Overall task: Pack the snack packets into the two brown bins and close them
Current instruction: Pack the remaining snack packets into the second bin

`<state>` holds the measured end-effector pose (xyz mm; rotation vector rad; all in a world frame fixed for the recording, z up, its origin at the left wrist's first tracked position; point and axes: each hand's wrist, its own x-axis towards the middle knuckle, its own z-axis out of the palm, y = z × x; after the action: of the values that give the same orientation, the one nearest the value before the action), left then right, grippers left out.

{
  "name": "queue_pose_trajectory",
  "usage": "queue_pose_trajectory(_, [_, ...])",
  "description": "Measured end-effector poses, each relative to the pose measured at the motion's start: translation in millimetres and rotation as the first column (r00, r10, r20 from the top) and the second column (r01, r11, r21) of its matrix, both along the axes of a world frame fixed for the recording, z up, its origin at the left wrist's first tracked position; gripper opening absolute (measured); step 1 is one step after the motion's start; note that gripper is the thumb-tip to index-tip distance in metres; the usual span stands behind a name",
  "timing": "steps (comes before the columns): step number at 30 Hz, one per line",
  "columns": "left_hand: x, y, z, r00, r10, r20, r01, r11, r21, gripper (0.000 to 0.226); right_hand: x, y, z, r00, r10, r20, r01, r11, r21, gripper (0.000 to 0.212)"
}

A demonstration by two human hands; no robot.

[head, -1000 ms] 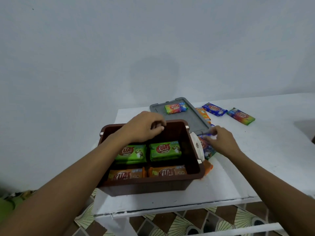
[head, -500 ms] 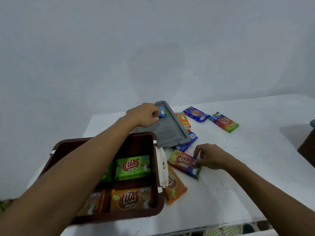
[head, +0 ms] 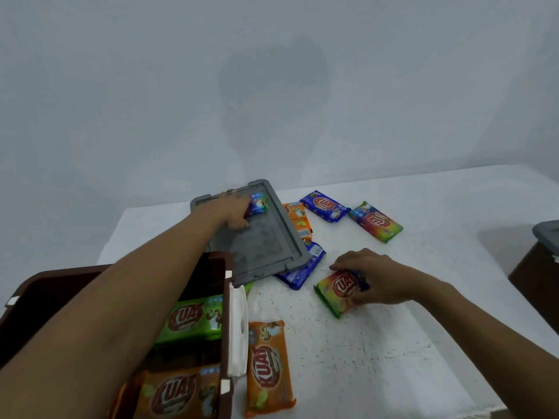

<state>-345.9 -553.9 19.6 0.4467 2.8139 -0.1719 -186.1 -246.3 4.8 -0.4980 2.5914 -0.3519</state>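
Observation:
An open brown bin [head: 225, 300] stands at the lower left with green [head: 193, 319] and orange [head: 178, 394] snack packets inside. Its grey lid [head: 260, 246] lies flat on the white table beyond it. My left hand [head: 230, 211] reaches over the bin and grips a rainbow packet [head: 259, 203] lying on the lid's far end. My right hand [head: 372, 276] holds another rainbow packet [head: 337, 293] against the table, right of the lid. Loose packets lie around: orange [head: 267, 367] beside the bin, blue [head: 302, 267] under the lid's edge, orange [head: 299, 217], blue [head: 325, 206], rainbow [head: 376, 222].
A second brown bin [head: 535, 267] with a grey lid [head: 547, 234] stands at the far right edge, partly cut off. The white table [head: 378, 343] ends at a plain wall behind; its front edge runs along the lower right.
My left hand has left the bin's rim and reached forward onto the packet on the lid. My right hand has drawn a rainbow packet out to the right. The view shifted right.

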Motion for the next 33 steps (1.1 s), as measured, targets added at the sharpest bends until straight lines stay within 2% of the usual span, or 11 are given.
queue_pose_trajectory(5, [-3, -1, -7, 0.995, 0.089, 0.034, -0.091, 0.993, 0.069, 0.092, -4, 7, 1, 1.000, -0.001, -0.003, 0.001, 1.000, 0.029, 0.059])
queue_pose_trajectory(10, [-3, 5, -2, 0.996, 0.068, 0.053, -0.074, 0.990, 0.116, 0.088, -8, 8, 0, 0.987, -0.120, -0.104, 0.121, 0.993, 0.002, 0.043])
queue_pose_trajectory(12, [3, 7, 5, 0.999, 0.031, -0.040, -0.027, 0.995, 0.097, 0.090, -6, 7, 1, 0.974, -0.193, -0.121, 0.191, 0.981, -0.027, 0.047])
queue_pose_trajectory(14, [9, 5, 17, 0.987, -0.038, -0.153, 0.048, 0.997, 0.064, 0.089, -4, 2, 2, 0.953, -0.295, -0.073, 0.285, 0.951, -0.121, 0.055])
queue_pose_trajectory(18, [29, -8, 44, 0.969, -0.082, -0.232, 0.139, 0.961, 0.238, 0.079, 7, -23, 20, 0.917, -0.391, 0.074, 0.395, 0.870, -0.295, 0.074])
queue_pose_trajectory(20, [46, -17, 57, 0.951, -0.104, -0.291, 0.185, 0.946, 0.266, 0.074, 12, -41, 33, 0.917, -0.394, 0.056, 0.387, 0.851, -0.356, 0.076])
queue_pose_trajectory(22, [66, -30, 67, 0.938, -0.123, -0.324, 0.222, 0.932, 0.287, 0.074, 20, -61, 45, 0.920, -0.392, -0.026, 0.346, 0.840, -0.419, 0.071])
queue_pose_trajectory(27, [124, -89, 82, 0.906, -0.137, -0.400, 0.283, 0.899, 0.335, 0.079, 43, -122, 82, 0.924, -0.317, -0.216, 0.164, 0.836, -0.524, 0.058])
queue_pose_trajectory(31, [165, -137, 90, 0.903, -0.158, -0.401, 0.299, 0.899, 0.319, 0.082, 59, -171, 102, 0.905, -0.153, -0.398, -0.031, 0.907, -0.419, 0.068])
queue_pose_trajectory(33, [183, -159, 89, 0.921, -0.151, -0.359, 0.277, 0.903, 0.329, 0.082, 67, -195, 106, 0.900, -0.078, -0.430, -0.086, 0.933, -0.350, 0.073])
